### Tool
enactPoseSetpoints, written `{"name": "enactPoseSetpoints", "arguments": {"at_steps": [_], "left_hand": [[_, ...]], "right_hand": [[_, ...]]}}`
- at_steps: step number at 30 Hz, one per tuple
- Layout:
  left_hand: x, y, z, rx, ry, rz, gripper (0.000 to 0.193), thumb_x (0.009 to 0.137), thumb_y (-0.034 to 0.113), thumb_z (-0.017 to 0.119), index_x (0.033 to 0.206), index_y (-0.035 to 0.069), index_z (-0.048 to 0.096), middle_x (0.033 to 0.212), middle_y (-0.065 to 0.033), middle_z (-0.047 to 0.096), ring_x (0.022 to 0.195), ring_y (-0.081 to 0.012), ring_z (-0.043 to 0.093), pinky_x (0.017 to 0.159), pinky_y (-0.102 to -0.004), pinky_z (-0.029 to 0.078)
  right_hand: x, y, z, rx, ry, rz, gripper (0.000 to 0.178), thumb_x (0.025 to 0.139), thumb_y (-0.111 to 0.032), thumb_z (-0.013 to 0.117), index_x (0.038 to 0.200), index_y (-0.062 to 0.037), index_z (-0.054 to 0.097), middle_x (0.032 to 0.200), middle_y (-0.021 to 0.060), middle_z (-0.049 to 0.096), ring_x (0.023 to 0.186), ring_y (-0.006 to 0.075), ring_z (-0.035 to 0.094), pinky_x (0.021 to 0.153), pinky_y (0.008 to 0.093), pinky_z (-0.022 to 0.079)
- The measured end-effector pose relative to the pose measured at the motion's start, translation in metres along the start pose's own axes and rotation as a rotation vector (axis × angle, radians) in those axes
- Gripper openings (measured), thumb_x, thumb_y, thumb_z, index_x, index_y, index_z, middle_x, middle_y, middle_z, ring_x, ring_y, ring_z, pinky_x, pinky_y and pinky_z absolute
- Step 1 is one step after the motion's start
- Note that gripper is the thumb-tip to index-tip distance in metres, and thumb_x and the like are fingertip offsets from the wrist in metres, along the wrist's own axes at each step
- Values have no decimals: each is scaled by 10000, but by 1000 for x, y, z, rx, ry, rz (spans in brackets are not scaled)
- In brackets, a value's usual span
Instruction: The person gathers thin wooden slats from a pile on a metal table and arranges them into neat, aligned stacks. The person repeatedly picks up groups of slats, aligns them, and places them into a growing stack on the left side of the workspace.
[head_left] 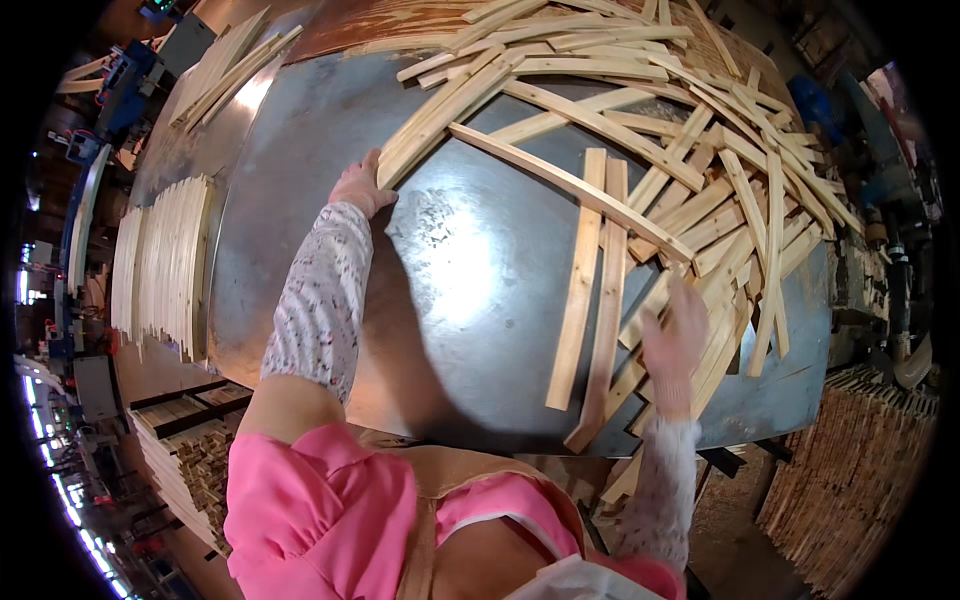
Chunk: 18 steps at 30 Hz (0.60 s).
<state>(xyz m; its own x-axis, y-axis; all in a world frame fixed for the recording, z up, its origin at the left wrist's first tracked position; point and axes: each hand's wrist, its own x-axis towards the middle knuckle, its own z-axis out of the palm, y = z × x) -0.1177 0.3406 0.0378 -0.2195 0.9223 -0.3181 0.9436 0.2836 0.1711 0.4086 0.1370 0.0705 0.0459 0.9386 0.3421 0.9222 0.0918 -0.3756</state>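
Observation:
At the upper left of the metal tabletop, my left hand (363, 186) is closed round the near end of a few pale wooden slats (440, 118) lying side by side. My right hand (676, 335), slightly blurred, is over the near part of the slat pile with thumb and fingers apart. Its fingertips come close to the end of a long slat (570, 185) that slants across the others; contact is unclear. Left of that hand, two slats (578, 290) lie roughly lengthwise toward me, passing under the slanting one.
A loose, crisscrossed heap of slats (690, 135) covers the right and far parts of the metal table (300, 210). Neatly aligned slats (165, 260) stand at its left edge. Stacked wood (850, 480) is below on the right, and another stack (190, 460) is at lower left.

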Motion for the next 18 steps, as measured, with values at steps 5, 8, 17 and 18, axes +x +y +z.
{"name": "enactPoseSetpoints", "arguments": {"at_steps": [5,8,17,18], "left_hand": [[-22,-79,-9,-135,-12,84,809,828,224,817,1543,100,459,1263,-250,710,1246,-444,662,1077,-490,531],[-68,-151,-13,-337,-167,24,738,830,195,819,1479,22,512,1229,-247,725,1189,-419,698,1040,-486,560],[-170,-294,45,-2385,-1085,-159,806,906,270,742,1539,-121,434,1341,-333,655,1150,-477,700,1069,-632,543],[-173,-290,50,-2463,-1096,-211,790,923,295,722,1541,-109,440,1346,-333,654,1171,-492,689,1076,-634,532]], "right_hand": [[136,-58,93,-414,-239,-93,671,912,-338,741,1514,-110,550,1352,221,676,1262,442,626,1088,509,499],[155,-64,110,-363,-422,64,669,949,-393,713,1544,-134,553,1306,205,701,1190,427,666,1017,487,538],[26,-330,177,1099,-763,694,426,1071,-302,621,1392,-22,621,821,34,631,557,133,550,471,311,486],[16,-376,190,1200,-750,809,401,1072,-296,612,1363,-22,629,826,36,632,555,128,546,471,306,484]]}}
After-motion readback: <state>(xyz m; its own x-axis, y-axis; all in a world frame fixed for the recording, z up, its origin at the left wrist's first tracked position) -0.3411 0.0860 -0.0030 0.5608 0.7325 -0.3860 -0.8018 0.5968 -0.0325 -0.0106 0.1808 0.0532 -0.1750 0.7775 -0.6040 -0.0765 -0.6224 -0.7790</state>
